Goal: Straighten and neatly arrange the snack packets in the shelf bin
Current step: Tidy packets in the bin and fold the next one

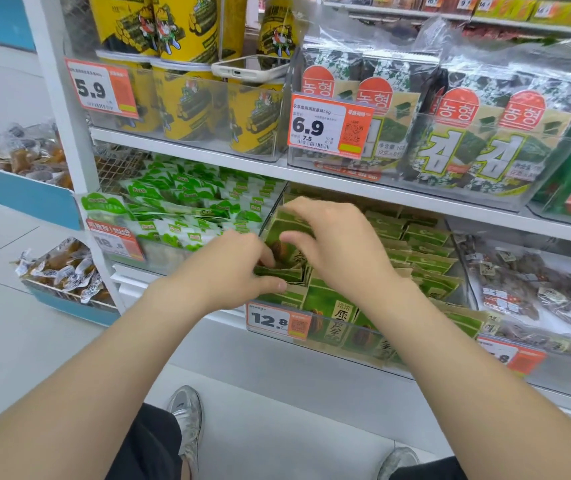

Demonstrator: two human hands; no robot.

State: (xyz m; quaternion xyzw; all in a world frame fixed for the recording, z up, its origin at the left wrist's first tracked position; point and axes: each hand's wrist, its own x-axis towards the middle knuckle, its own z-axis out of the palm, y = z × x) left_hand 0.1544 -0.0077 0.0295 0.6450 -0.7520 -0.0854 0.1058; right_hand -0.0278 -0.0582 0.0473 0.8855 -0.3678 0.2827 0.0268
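Both hands are inside the clear bin (332,344) on the lower shelf, at its front left part. This bin carries an orange price tag (279,323) with 12.8 on its front wall. The snack packets (426,258) in it are green and tan, and they stand in rows, one behind the other, some leaning a little.

The left hand (228,271) pinches a green packet (279,274) between the thumb and the curled fingers; this packet lies almost flat on top of the front row. The right hand (336,247) is just beside it, with curved fingers over the packets behind. It is blurred, so I cannot tell if it grips something or only touches.

In the bin to the left there are green-and-white sachets (187,209). On the shelf above stand yellow cans (180,109) and seaweed packs (467,140) (with a 6.9 tag in front of them). A phone (249,68) lies on top of the cans' bin.
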